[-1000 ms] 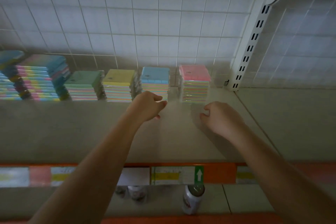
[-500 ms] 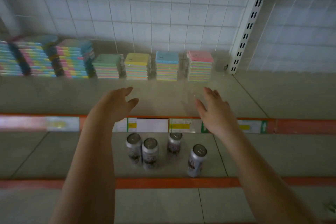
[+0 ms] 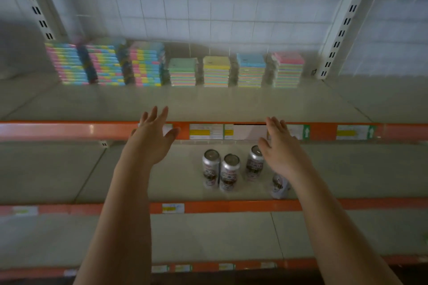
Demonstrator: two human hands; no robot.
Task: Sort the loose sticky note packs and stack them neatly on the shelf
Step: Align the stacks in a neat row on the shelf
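Here both hands, left hand (image 3: 150, 139) and right hand (image 3: 281, 152), hover with fingers spread before the shelf (image 3: 208, 104) edge, holding nothing.

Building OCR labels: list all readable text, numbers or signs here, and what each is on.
No words or numbers are readable.
Price tags on orange shelf rail: print too blurred.
Green tag: white up arrow, no text.
Cans: dark label print blurred.
Sticky note packs: no legible print.

Left hand (image 3: 151, 140), right hand (image 3: 281, 152) empty, fingers spread, before shelf (image 3: 208, 104); sticky note packs (image 3: 216, 71) stacked at back.
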